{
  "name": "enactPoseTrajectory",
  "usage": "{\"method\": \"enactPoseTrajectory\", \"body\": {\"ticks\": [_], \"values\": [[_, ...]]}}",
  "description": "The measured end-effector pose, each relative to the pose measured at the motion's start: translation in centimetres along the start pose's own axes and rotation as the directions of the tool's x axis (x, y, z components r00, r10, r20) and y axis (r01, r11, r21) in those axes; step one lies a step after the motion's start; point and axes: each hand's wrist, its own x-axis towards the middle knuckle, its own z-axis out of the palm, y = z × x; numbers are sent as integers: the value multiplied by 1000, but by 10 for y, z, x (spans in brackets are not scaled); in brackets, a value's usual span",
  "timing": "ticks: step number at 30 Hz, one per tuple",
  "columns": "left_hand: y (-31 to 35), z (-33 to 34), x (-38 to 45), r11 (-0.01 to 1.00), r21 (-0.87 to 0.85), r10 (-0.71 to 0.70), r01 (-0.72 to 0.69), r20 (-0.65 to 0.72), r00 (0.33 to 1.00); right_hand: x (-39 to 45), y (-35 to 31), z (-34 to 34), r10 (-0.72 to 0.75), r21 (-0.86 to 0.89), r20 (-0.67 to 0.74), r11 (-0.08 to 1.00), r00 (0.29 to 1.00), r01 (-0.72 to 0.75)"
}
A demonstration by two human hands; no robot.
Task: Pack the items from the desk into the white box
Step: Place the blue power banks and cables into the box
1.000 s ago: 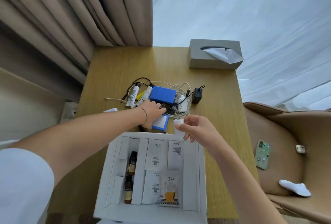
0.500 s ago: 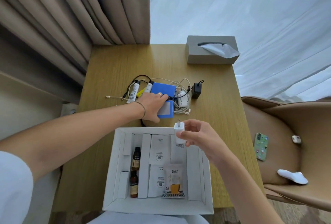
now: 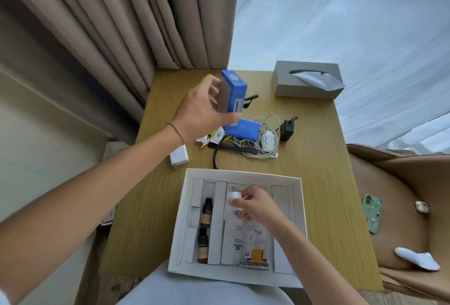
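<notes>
My left hand [image 3: 202,112] holds a small blue box [image 3: 232,91] up in the air above the desk. My right hand [image 3: 255,207] is inside the white box [image 3: 180,221], gripping a small white charger plug [image 3: 234,196] over the middle compartments. The white box sits at the desk's near edge and holds two brown bottles [image 3: 205,212], white packets and a sachet with a cup picture [image 3: 255,248]. On the desk lie a second blue box [image 3: 242,129], a tangle of white cables [image 3: 261,141], a black adapter [image 3: 287,129], a black comb [image 3: 233,148] and a white charger [image 3: 179,156].
A grey tissue box [image 3: 305,82] stands at the desk's far right corner. Curtains hang behind the desk. A tan chair [image 3: 399,207] to the right carries a phone [image 3: 371,213] and a white slipper [image 3: 417,258]. Small tubes [image 3: 216,136] lie beside the second blue box.
My left hand has lifted the small blue box off the desk and raised it. My right hand has carried the white plug from above the box's far rim down into the box.
</notes>
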Motion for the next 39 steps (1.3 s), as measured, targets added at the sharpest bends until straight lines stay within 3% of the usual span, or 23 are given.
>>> {"method": "enactPoseTrajectory", "body": {"ticks": [3,7,12,16,21,23,26,29,32,34,37,39], "values": [[8,-26,-11,960,-278,-59,44,-48,997,13,-2,25,26,-49,14,998,1000,-25],[14,-53,-35,815,-568,-167,117,-38,985,30,-7,54,39,-125,-23,991,999,-42],[4,-74,-69,726,-660,-214,192,49,976,47,-13,73,34,-181,-159,982,987,-63],[-2,-77,-91,689,-682,-241,243,101,965,52,-17,78,13,-169,-171,985,985,-42],[-2,-74,-106,482,-788,-278,384,278,920,53,-16,84,-24,-192,-192,981,981,-14],[1,-72,-110,386,-812,-308,437,333,891,48,-17,84,-40,-157,-175,988,984,12],[3,-65,-114,325,-816,-370,477,355,859,30,-22,75,-33,-57,-133,998,991,25],[3,-58,-118,307,-798,-364,519,405,839,2,-37,51,-51,235,-57,970,997,63],[3,-48,-125,296,-771,-331,563,471,818,-33,-58,20,-145,611,54,788,988,82],[3,-38,-131,232,-766,-311,599,525,792,-53,-65,2,-234,754,122,653,965,63],[6,-20,-143,105,-752,-256,651,612,748,-75,-69,-10,-255,734,86,670,963,112],[7,-6,-151,120,-725,-261,678,636,726,-82,-64,-10,-230,625,-41,754,972,205]]}}
